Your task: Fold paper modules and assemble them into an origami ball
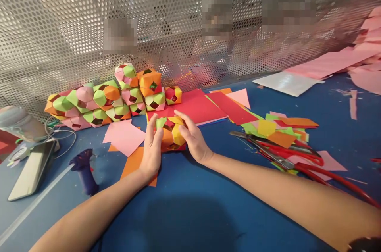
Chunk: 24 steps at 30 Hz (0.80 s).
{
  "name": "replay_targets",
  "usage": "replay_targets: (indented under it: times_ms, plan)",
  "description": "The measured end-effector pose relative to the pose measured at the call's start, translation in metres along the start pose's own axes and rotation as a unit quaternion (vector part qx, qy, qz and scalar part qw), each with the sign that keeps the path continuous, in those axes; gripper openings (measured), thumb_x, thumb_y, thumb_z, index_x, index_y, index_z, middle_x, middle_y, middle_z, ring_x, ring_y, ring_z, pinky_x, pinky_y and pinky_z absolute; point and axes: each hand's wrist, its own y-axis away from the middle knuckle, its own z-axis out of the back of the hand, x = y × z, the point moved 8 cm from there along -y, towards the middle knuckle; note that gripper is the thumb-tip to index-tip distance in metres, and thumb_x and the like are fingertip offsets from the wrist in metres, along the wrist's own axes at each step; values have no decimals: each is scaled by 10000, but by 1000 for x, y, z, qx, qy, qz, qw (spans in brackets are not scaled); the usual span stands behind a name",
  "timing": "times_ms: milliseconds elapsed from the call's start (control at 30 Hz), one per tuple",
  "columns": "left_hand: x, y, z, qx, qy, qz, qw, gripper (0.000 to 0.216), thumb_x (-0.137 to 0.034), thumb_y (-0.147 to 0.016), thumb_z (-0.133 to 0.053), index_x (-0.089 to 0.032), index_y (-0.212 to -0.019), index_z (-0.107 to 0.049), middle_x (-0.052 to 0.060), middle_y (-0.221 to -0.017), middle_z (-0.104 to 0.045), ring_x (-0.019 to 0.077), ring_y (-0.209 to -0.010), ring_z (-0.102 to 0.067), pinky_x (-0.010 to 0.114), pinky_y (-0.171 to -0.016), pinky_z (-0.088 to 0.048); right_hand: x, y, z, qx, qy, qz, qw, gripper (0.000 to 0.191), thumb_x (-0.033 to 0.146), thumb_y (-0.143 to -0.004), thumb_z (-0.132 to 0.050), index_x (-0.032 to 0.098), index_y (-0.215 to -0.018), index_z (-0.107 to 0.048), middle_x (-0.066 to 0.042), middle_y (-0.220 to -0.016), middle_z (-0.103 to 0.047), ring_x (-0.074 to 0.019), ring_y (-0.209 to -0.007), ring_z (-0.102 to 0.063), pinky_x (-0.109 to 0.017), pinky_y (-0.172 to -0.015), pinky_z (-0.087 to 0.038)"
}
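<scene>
Between my two hands sits a folded paper ball [169, 135] in orange, yellow, green and red, low over the blue table. My left hand [152, 147] presses its left side, and my right hand [193, 137] cups the right side with fingers curved over the top edge. The underside of the ball is hidden. Just behind it lie red paper sheets [196, 107]. Orange paper [133, 164] and pink paper [126, 137] lie beside and under my left hand.
Several similar paper balls [107, 97] are stacked against a perforated metal screen [178, 14]. Red-handled scissors [282, 160] and paper scraps [276, 129] lie at right. A phone [31, 170], a cup [22, 123] and a dark blue tool [85, 172] are at left. People show blurred beyond the screen.
</scene>
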Motion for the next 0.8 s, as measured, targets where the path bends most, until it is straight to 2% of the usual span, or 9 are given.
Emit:
replay_targets:
  times_ms: [233, 533, 800]
  plan:
    - [0, -3, -8, -1, -22, -10, 1000, 368, -371, -985, -355, -232, -1302, -480, 65, -1420, -488, 204, -1380, -384, 371, -1161, -284, -4, -2, -2, -28, 48, 19, 998, 452, 554, -960, -345, 247, -1214, -558, -88, -1295, -555, -217, -1282, -474, -410, -1118, -349]
    - [0, -2, -6, -8, -28, -18, 999, 307, -376, -971, -360, -223, -1190, -512, 72, -1299, -541, 206, -1288, -456, 354, -1112, -337, 0, 0, -3, -17, 55, 39, 998, 392, 528, -977, -331, 249, -1117, -567, -82, -1180, -565, -215, -1193, -522, -389, -1056, -408]
    - [2, -1, -4, 0, -25, -27, 999, 329, -389, -967, -372, -234, -1215, -523, 63, -1353, -511, 207, -1341, -409, 362, -1145, -302, 2, 0, -6, -5, 56, 41, 998, 403, 546, -970, -329, 246, -1091, -570, -78, -1155, -568, -222, -1176, -530, -394, -1052, -404]
